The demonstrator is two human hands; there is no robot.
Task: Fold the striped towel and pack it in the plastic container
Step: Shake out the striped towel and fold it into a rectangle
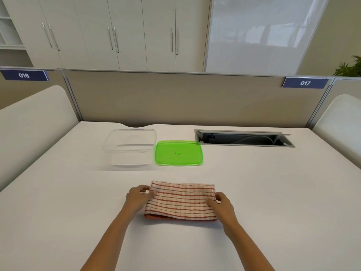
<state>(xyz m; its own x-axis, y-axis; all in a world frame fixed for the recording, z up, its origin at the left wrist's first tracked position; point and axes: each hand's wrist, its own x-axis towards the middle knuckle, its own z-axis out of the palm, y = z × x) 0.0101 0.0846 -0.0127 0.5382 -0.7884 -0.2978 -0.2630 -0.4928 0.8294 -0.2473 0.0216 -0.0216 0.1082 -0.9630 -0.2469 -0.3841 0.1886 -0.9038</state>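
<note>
The striped towel (180,200), white with red lines, lies folded into a wide band on the white table (273,192) in front of me. My left hand (139,196) pinches its upper left corner. My right hand (221,203) grips its right edge. Farther back and to the left stands the clear plastic container (130,147), open and empty. Its green lid (178,152) lies flat beside it on the right.
An open cable hatch (244,138) is set into the table at the back right. A beige partition (175,98) closes off the far edge, with cabinets behind it. White side panels rise at the left and right of the desk.
</note>
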